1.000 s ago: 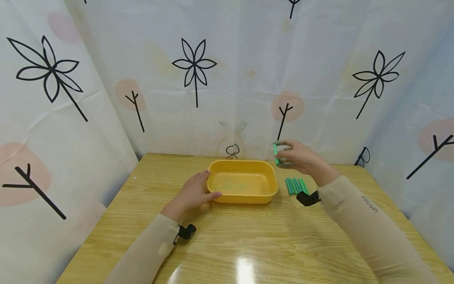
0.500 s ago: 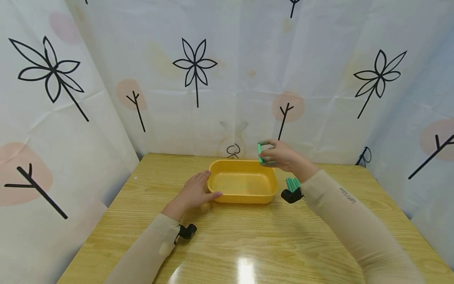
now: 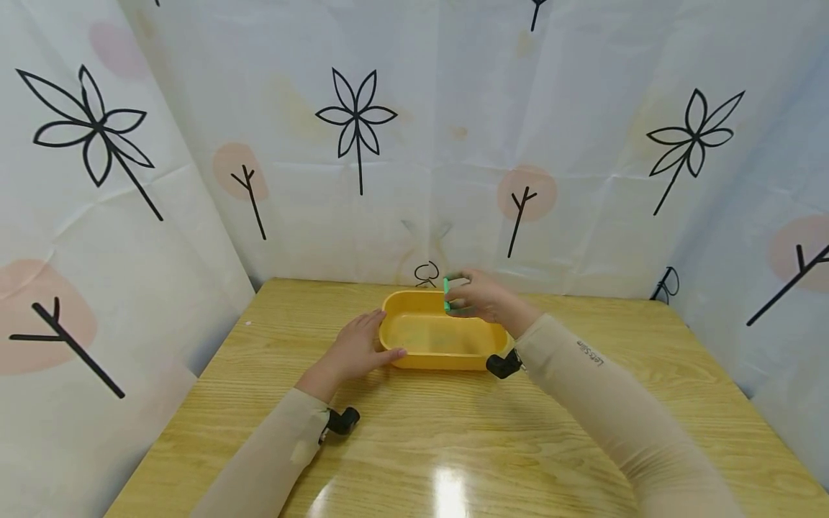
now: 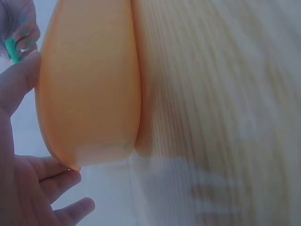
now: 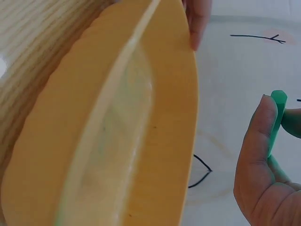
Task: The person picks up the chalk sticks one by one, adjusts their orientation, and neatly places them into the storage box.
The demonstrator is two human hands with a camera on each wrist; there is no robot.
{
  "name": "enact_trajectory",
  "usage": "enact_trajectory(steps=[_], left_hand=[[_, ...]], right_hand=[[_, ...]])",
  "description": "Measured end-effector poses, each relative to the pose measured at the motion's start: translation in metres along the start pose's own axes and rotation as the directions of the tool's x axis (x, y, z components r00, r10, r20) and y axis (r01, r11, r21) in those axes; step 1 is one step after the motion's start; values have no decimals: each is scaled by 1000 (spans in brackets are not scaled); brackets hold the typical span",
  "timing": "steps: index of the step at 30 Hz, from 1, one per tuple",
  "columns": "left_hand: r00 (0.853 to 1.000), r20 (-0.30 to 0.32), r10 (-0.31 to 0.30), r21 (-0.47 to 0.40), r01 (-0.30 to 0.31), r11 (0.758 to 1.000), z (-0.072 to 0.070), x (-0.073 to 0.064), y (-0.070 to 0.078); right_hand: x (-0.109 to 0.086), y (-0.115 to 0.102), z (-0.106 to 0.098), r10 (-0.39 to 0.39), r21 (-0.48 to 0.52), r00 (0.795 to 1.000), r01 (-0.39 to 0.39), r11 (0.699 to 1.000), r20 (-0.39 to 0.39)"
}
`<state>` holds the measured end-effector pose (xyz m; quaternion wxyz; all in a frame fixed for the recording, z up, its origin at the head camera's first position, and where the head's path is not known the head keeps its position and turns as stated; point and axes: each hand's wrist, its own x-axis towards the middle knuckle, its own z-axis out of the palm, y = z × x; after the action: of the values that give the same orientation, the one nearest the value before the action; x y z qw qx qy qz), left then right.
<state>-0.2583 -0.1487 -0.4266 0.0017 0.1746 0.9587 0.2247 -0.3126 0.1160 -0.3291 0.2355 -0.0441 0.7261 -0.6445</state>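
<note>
In the head view a yellow plastic tub stands on the wooden table. My left hand spans its left end, thumb at the front rim and fingers at the back. In the left wrist view the thumb tip and first fingers touch the rim, while the other fingers stick out past it. Above the back of the tub, my right hand pinches a green stick of chalk upright between thumb and fingers. Green dust marks those fingers. Inside the tub, faint greenish smears show.
The table reaches a white printed curtain behind the tub and at both sides. A black cord hangs by the back right corner. My right forearm crosses over the right part of the table.
My right hand has moved left and, in the last half second, lowered with the chalk over the tub. The green sticks lying right of the tub are now hidden behind my arm. The left hand stays.
</note>
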Motion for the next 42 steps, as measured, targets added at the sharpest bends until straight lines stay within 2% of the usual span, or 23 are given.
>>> enact_trajectory(steps=[12,19,29,42], left_hand=[[1000,8,-11,1,11,1000,-1,0,1],[1000,11,-9,-1,9,1000,0,-1,1],[1000,-5,12,5,-12,1000,-2,-1,3],[1000,-4,4,3,-4,1000,-2,0,1]], right_hand=[[24,28,22,68,17,998,-68,998,2],[34,46,33,104,-33,995,-104,994,-11],[49,65,41,97,-58,994,-100,993,-46],[56,74,48,91,-129,993,-100,987,-71]])
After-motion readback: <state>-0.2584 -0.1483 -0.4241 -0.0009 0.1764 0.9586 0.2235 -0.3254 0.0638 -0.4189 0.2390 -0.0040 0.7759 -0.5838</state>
